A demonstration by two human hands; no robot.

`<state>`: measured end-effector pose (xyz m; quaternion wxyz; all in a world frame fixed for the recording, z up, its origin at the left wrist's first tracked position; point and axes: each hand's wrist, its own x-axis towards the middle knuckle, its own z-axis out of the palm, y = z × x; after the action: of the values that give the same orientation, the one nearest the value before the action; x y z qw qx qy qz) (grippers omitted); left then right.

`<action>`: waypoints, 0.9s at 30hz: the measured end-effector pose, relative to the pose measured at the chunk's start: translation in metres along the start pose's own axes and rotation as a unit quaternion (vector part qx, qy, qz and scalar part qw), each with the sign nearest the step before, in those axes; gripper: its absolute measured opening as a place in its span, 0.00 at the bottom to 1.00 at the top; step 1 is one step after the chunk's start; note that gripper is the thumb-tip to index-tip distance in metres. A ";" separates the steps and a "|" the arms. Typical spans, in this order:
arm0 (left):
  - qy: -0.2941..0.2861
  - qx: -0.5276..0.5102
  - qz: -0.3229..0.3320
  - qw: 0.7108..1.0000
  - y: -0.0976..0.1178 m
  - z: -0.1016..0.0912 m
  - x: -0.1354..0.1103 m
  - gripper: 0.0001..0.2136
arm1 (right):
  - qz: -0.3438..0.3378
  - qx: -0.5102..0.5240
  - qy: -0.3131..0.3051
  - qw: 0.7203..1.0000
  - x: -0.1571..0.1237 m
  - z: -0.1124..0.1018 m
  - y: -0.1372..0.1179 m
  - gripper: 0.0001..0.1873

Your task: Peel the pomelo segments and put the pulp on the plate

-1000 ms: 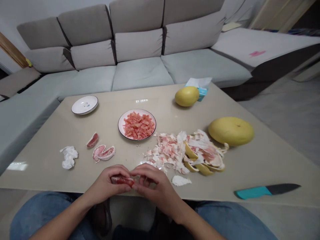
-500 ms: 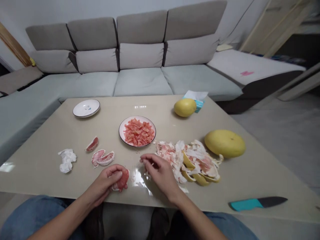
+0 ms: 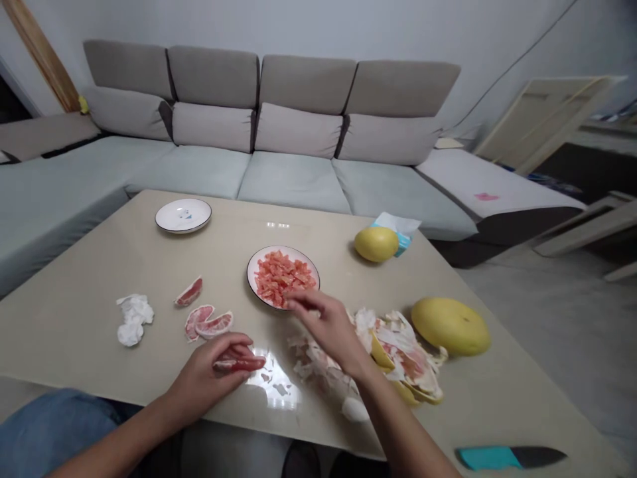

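My left hand (image 3: pixel 209 372) is closed around a red pomelo segment (image 3: pixel 243 364), held edge-on above the front of the table. My right hand (image 3: pixel 332 330) reaches over the near right rim of a white plate (image 3: pixel 253 280). Its thumb and fingertips are pinched together by the heap of red pomelo pieces (image 3: pixel 281 272); whatever they hold is hidden. Left of the plate lie two touching pomelo segments (image 3: pixel 215 325) and a single one (image 3: pixel 189 292). Peel and white membrane (image 3: pixel 405 352) are piled beneath and right of my right forearm.
A large yellow pomelo (image 3: pixel 450 325) sits at the right, a smaller one (image 3: pixel 377 244) by a tissue pack (image 3: pixel 405 239). A knife (image 3: pixel 510 457) with a turquoise handle lies front right. Crumpled tissue (image 3: pixel 134 320) and another plate (image 3: pixel 183 216) are at the left.
My right hand has moved forward from the front of the table to the plate's rim. The left hand has turned its segment edge-on. The camera view has tilted up.
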<state>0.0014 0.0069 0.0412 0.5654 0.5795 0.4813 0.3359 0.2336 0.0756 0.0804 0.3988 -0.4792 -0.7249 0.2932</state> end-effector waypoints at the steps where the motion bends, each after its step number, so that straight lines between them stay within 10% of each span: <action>1: -0.013 0.022 0.017 1.000 0.001 0.000 -0.003 0.13 | 0.007 0.026 -0.068 0.997 -0.012 0.000 -0.010 0.08; 5: -0.039 0.207 0.125 0.970 0.003 0.002 -0.014 0.11 | 0.017 0.094 -0.214 0.972 -0.054 0.006 -0.036 0.09; 16: -0.121 0.286 0.267 0.912 0.008 0.008 -0.016 0.10 | 0.010 -0.010 -0.183 0.983 -0.083 0.021 -0.034 0.07; 27: -0.007 0.137 0.127 0.982 -0.004 0.013 -0.025 0.10 | 0.222 0.349 -0.185 0.892 -0.078 0.037 -0.004 0.20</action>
<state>0.0055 -0.0209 0.0396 0.4366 0.7102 0.4411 0.3322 0.2178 0.0004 0.0417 0.3237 -0.3946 -0.5118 0.6910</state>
